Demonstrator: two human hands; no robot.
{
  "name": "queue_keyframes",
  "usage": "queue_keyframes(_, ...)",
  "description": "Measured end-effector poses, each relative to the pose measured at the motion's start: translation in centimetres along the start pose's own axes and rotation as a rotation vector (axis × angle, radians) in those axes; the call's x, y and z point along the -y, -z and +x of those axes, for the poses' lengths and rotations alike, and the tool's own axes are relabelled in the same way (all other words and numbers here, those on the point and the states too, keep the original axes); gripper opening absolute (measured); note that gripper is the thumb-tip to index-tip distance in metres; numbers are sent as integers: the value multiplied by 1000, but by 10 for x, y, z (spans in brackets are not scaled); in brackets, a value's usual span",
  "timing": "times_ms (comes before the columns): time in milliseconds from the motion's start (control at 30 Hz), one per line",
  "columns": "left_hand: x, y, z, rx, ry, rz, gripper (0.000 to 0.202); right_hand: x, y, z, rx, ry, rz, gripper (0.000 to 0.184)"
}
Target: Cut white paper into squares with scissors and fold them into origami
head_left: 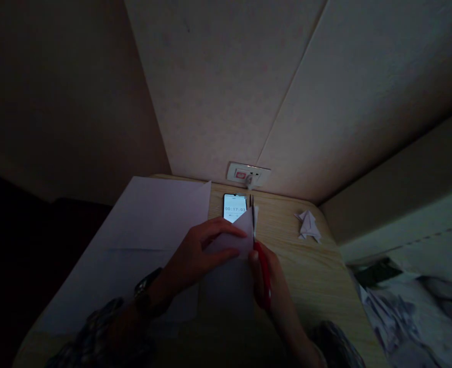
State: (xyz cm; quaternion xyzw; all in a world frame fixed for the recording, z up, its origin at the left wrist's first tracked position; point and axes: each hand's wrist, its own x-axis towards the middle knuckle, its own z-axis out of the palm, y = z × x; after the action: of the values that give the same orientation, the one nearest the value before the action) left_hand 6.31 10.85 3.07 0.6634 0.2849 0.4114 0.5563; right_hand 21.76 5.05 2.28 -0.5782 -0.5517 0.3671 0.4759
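My right hand (274, 286) is closed around the red handles of a pair of scissors (263, 273). Their blades point away from me and lie along the right edge of a folded white sheet of paper (245, 245), with a narrow strip of paper showing just right of the blades. My left hand (206, 245) grips that sheet, index finger and thumb pressed on it, from the left. The sheet comes to a point at its far end, over the lower part of a lit phone (234, 205).
Large white paper sheets (157, 214) cover the left of the wooden table (306, 276). A folded paper frog (308, 226) sits at the right. Behind the phone, a wall socket (249, 175) holds a plug. Patterned bedding (413, 317) lies beyond the table's right edge.
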Motion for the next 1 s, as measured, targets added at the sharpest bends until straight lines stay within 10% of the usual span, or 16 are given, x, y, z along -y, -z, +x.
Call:
queue_keyframes(333,-2,3,0,-25,19,40,23,-11,20,13,-71,-180,7,51)
queue_keyframes(600,-3,7,1,-123,50,53,24,-47,49,30,-261,-45,-711,32)
queue_keyframes(1000,0,8,3,-212,196,-139,35,-61,48,26,-199,-42,-1026,17)
